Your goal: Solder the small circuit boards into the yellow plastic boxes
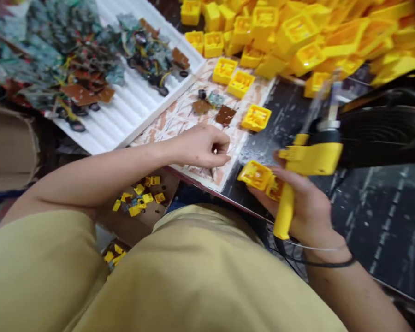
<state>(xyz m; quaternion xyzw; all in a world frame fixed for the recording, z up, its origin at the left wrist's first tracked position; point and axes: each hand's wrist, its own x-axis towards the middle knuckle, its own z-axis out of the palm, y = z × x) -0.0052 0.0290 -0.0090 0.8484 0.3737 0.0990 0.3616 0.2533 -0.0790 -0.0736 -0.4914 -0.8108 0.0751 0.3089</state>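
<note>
My left hand is over the patterned board, its fingers curled in and the thumb against them. Whatever it may pinch is too small or hidden to make out. My right hand is wrapped round a yellow pistol-grip tool with a cord at its handle and a metal tip pointing away from me. The same hand's fingers also hold yellow plastic casings at the table edge, open side up. Beyond my hands, another yellow casing sits alone, near small brown circuit boards and a black part.
A white ridged foam tray at the left bears heaps of wired circuit boards. Many yellow casings are piled at the back. A black object stands at the right. Below the table, more yellow pieces lie in a box.
</note>
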